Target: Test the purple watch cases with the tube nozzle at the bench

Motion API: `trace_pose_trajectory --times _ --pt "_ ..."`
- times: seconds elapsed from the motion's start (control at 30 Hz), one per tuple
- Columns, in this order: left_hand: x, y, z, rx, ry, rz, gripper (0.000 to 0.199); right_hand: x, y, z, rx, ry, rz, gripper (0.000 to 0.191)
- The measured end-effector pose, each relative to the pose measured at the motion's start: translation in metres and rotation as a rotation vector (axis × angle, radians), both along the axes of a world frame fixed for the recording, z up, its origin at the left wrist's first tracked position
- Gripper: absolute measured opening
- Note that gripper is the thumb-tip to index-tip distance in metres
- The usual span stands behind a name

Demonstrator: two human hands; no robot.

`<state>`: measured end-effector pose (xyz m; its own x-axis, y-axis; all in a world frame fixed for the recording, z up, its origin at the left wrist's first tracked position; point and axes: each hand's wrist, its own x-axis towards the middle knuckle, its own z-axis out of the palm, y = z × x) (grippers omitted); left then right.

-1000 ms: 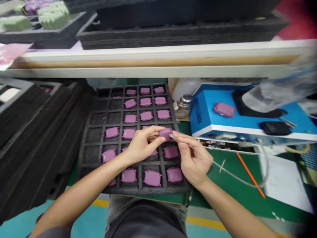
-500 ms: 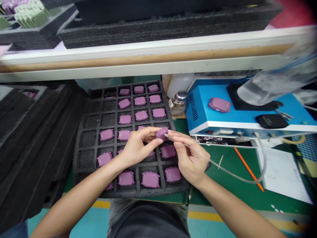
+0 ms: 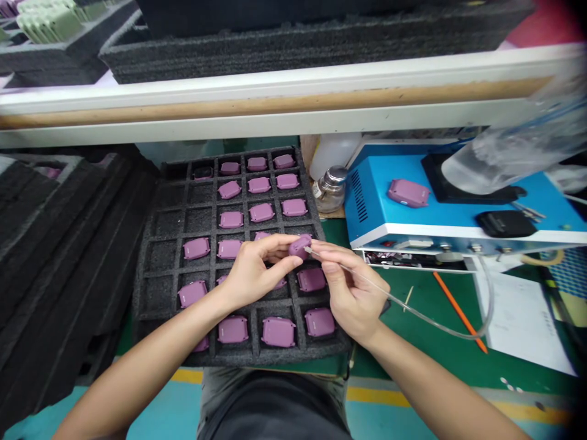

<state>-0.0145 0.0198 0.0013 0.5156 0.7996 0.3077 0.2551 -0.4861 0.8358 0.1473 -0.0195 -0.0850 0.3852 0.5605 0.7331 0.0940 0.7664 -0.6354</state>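
Green bench (image 3: pixel 426 287), left hand (image 3: pixel 257 272) pinching purple casing (image 3: pixel 299 247), right hand (image 3: pixel 356 294) holding tube (image 3: pixel 431 324)

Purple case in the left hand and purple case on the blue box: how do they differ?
The held case is pinched by the left hand; the resting case lies on the blue box. The held case has a tube tip at it; the resting case, none. Both are purple.

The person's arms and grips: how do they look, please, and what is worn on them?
The left grip and right grip are bare: no gloves, rings or wrist straps show. The left forearm and right forearm are uncovered, without visible markings. A dark top covers the torso.
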Motion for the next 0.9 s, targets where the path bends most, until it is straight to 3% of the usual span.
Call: trace_pose_trajectory --times 0.9 --pt "-0.0001 0.0046 0.0084 -0.001 0.020 0.040 0.037 0.0008 0.0057 0.0090 0.058 0.013 0.048 0.024"
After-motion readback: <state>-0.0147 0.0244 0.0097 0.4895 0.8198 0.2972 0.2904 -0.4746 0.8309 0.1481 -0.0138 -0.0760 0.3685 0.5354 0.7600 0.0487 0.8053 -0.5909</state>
